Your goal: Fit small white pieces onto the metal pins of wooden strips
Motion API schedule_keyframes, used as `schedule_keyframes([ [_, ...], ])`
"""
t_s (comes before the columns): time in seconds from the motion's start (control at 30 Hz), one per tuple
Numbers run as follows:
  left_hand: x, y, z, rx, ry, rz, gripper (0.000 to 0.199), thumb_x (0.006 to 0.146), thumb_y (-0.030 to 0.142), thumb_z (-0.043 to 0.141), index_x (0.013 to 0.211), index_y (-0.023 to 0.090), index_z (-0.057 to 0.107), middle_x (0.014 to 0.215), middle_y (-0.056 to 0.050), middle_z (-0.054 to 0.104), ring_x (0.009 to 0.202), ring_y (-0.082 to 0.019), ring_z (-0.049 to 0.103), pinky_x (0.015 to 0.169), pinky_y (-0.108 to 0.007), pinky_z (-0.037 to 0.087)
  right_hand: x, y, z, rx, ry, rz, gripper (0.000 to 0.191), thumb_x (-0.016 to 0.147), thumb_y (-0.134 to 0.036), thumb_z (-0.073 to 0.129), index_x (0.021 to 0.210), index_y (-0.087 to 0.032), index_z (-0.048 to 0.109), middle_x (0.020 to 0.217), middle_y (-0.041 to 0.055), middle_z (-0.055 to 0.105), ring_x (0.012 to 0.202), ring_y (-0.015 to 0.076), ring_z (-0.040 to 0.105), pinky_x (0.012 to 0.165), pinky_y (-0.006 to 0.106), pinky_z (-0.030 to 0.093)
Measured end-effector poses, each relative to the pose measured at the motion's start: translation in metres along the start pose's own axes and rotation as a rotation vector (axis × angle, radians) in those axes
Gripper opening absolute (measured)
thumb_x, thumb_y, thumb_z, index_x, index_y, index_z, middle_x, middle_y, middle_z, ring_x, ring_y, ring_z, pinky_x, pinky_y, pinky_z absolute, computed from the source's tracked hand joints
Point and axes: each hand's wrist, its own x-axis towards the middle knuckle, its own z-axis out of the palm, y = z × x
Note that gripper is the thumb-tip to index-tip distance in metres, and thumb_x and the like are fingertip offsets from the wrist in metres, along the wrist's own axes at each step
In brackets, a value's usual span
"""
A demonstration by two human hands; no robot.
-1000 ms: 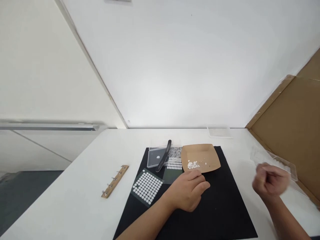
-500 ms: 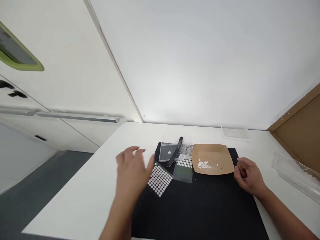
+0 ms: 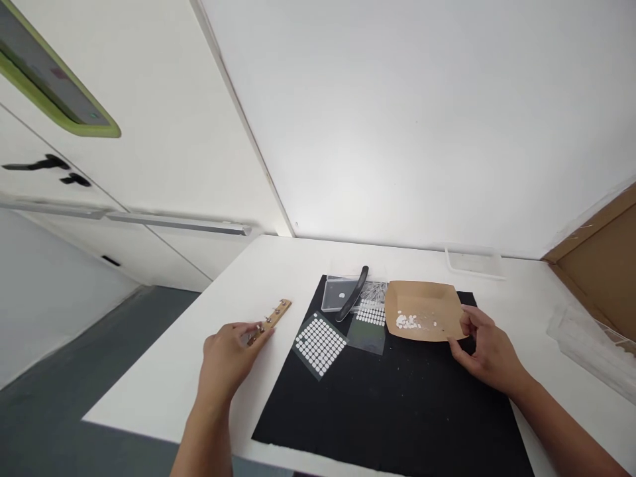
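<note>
Tan tray point(image 3: 428, 298) lies on black mat point(image 3: 392, 417); white table point(image 3: 169, 377) meets wall point(image 3: 422, 132).

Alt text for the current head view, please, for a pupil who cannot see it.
A person's left hand has fingers around a wooden strip with metal fittings on a white table, while the right hand touches a brown tray holding small white pieces. The tray sits on a black mat near two sheets of white dots.
</note>
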Motion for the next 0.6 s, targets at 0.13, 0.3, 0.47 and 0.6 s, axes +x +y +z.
schedule_keyframes([
  [0.13, -0.002, 0.003, 0.000, -0.033, 0.029, 0.009, 0.055, 0.090, 0.060, 0.061, 0.103, 0.012, 0.083, 0.116, -0.017, 0.081, 0.109, -0.039, 0.073, 0.094, -0.044, 0.053, 0.000, -0.002, 0.000, -0.065, -0.079, -0.179, 0.035, 0.103, -0.042, 0.068, 0.131, -0.023, 0.061, 0.106, 0.0087, 0.068, 0.092, 0.0264, 0.068, 0.080, 0.041, 0.056],
  [0.3, -0.008, 0.016, -0.005, -0.080, 0.098, 0.031, 0.054, 0.092, 0.059, 0.058, 0.107, 0.013, 0.081, 0.116, -0.019, 0.080, 0.112, -0.039, 0.072, 0.101, -0.048, 0.052, 0.002, 0.001, -0.002, -0.158, -0.053, -0.211, 0.017, 0.104, -0.036, 0.066, 0.111, -0.021, 0.070, 0.104, 0.0098, 0.070, 0.095, 0.0272, 0.066, 0.085, 0.042, 0.048],
  [0.47, -0.013, 0.061, -0.025, -0.179, 0.200, 0.237, 0.058, 0.095, 0.071, 0.057, 0.110, 0.020, 0.080, 0.111, -0.013, 0.081, 0.097, -0.034, 0.071, 0.091, -0.047, 0.055, 0.004, 0.002, -0.002, -0.242, -0.041, -0.215, 0.013, 0.107, -0.028, 0.063, 0.100, -0.022, 0.072, 0.092, 0.0054, 0.070, 0.085, 0.0221, 0.063, 0.079, 0.036, 0.041],
  [0.6, -0.032, 0.137, -0.030, -0.316, 0.071, 0.751, 0.038, 0.104, 0.056, 0.063, 0.113, 0.023, 0.079, 0.105, -0.009, 0.078, 0.101, -0.028, 0.065, 0.089, -0.042, 0.054, 0.008, 0.000, -0.004, -0.358, 0.035, -0.193, 0.014, 0.108, -0.024, 0.063, 0.098, -0.022, 0.072, 0.093, 0.0047, 0.071, 0.084, 0.0212, 0.061, 0.077, 0.036, 0.038],
])
